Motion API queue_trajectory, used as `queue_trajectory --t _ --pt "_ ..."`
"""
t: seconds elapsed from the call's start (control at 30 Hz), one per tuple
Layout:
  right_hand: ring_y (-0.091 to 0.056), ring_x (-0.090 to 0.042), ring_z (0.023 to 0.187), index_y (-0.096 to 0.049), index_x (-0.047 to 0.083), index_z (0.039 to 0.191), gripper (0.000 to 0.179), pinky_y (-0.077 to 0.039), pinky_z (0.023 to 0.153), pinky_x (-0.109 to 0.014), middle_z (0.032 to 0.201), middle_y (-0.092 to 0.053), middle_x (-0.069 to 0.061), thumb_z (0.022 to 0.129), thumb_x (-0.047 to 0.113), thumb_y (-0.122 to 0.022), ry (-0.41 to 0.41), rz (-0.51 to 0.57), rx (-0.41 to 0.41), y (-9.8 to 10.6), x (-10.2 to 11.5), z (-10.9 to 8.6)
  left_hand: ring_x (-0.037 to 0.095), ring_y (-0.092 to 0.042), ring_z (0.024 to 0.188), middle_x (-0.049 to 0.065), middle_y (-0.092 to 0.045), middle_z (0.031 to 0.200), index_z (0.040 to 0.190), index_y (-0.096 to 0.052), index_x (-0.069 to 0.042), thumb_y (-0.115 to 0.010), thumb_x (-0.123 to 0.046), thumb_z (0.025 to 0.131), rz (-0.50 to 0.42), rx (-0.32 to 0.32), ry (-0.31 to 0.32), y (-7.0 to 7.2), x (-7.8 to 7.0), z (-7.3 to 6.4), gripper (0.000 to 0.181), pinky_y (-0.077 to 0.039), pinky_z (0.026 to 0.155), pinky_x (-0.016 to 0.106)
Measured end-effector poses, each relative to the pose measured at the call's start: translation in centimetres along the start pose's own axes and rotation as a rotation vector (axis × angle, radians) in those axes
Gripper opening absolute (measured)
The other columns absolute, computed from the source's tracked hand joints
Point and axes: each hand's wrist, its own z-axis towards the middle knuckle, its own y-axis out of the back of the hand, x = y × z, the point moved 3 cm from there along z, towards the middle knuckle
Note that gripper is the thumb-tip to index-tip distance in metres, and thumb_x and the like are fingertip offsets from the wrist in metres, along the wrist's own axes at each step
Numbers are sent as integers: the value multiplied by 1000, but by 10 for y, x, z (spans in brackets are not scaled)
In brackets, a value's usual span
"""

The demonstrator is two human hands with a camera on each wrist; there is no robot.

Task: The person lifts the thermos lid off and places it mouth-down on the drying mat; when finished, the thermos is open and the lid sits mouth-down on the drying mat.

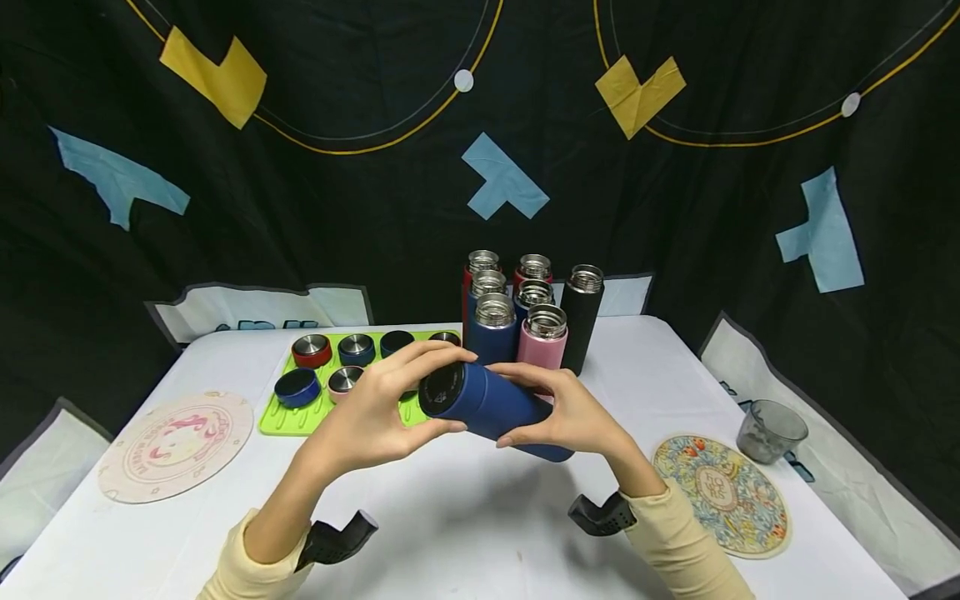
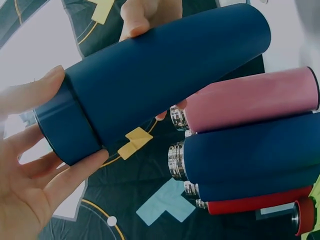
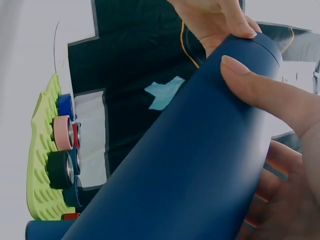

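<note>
A dark blue thermos flask (image 1: pixel 504 410) is held tilted in the air over the table, its capped end toward the left and its base lower at the right. My left hand (image 1: pixel 375 408) grips the blue cap (image 2: pixel 65 120), thumb on one side and fingers on the other. Around the middle of the flask's body, my right hand (image 1: pixel 564 407) curls its thumb and fingers. The cap sits on the body with a thin seam between them, and its round black top (image 1: pixel 441 388) faces left.
Several uncapped flasks in red, blue, pink (image 1: pixel 543 342) and black (image 1: pixel 581 321) stand behind the hands. Several caps lie on a green drying mat (image 1: pixel 288 423) at left. A pink-printed round mat (image 1: pixel 176 446), a patterned round mat (image 1: pixel 720 496) and a grey cup (image 1: pixel 772 431) lie toward the sides.
</note>
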Motion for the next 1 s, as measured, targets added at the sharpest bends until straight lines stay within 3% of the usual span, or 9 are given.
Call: queue_trajectory --t 0.3,0.43,0.53,0.67,0.8,0.9,1.0 --pt "-62 -14 105 -57 18 134 74 -53 88 -35 125 -62 4 68 29 -89 49 -88 -19 1 6 -4 15 -56 111 -5 -59 124 128 -61 -21 -88 -30 69 -69 -18 -12 -2 9 -1 65 -57 75 31" --pt "-62 -14 101 -57 19 134 74 -54 83 -33 124 -63 3 69 31 -89 80 -143 -51 1 10 -5 16 -57 109 -3 -59 122 128 -60 -21 -88 -32 70 -73 -29 6 -4 12 -2 65 -57 76 30" --pt "-62 -14 100 -57 18 135 74 -55 83 -33 124 -63 2 69 30 -89 99 -188 -80 -1 13 -5 15 -58 107 -2 -59 122 129 -59 -21 -87 -34 70 -58 -49 45 -6 14 -2 67 -57 76 28" --pt "-64 -15 99 -58 16 135 76 -55 82 -33 122 -64 -1 68 30 -89 98 -259 -127 -1 13 -5 15 -60 103 -1 -60 122 129 -57 -19 -86 -37 71 -45 -70 143 -10 18 -1 67 -57 74 26" --pt "-64 -16 98 -58 16 134 77 -55 82 -34 121 -65 -2 65 30 -91 88 -311 -149 -2 13 -6 17 -60 104 0 -58 124 131 -55 -18 -83 -43 73 -38 -38 206 -12 20 -2 69 -57 76 28" --pt "-64 -16 99 -59 17 134 78 -55 82 -35 120 -66 -1 64 30 -92 91 -328 -138 -1 14 -7 16 -57 109 -2 -56 128 132 -54 -20 -83 -43 74 -39 11 177 -11 20 -2 69 -56 80 30" --pt "-63 -12 98 -59 20 133 78 -55 82 -33 119 -66 2 63 32 -92 79 -329 -107 2 14 -8 17 -53 118 -3 -54 132 132 -55 -21 -85 -35 72 -48 68 102 -10 19 -2 68 -54 87 34"
